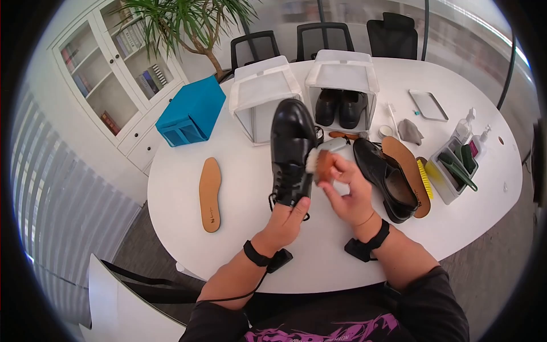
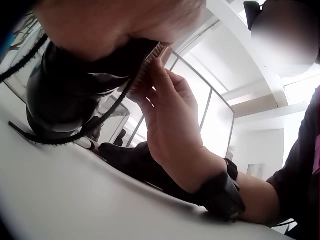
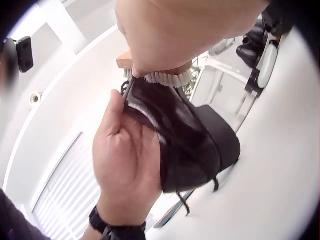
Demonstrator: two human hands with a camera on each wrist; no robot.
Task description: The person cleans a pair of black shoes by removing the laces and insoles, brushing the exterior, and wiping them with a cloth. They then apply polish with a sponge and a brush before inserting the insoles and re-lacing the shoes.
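A black lace-up shoe point(image 1: 292, 134) is held up over the table, toe pointing away. My left hand point(image 1: 285, 223) grips it at the heel end; the right wrist view shows the fingers going into the shoe and the thumb outside. A small shoe brush point(image 1: 325, 166) with a brown wooden back and pale bristles is pinched in my right hand point(image 1: 353, 192). Its bristles point(image 3: 170, 79) lie against the shoe's side near the laces. One lace point(image 2: 107, 117) dangles loose in the left wrist view. The other black shoe point(image 1: 383, 174) stands to the right of my right hand.
A cork-coloured insole point(image 1: 210, 194) lies left; another insole point(image 1: 416, 199) and a yellow-bristled brush point(image 1: 425, 178) lie right, near a caddy point(image 1: 450, 185) of bottles and brushes. Behind stand two white boxes, one point(image 1: 342, 68) containing black shoes, a blue box point(image 1: 192, 111) and a shallow tray point(image 1: 428, 105).
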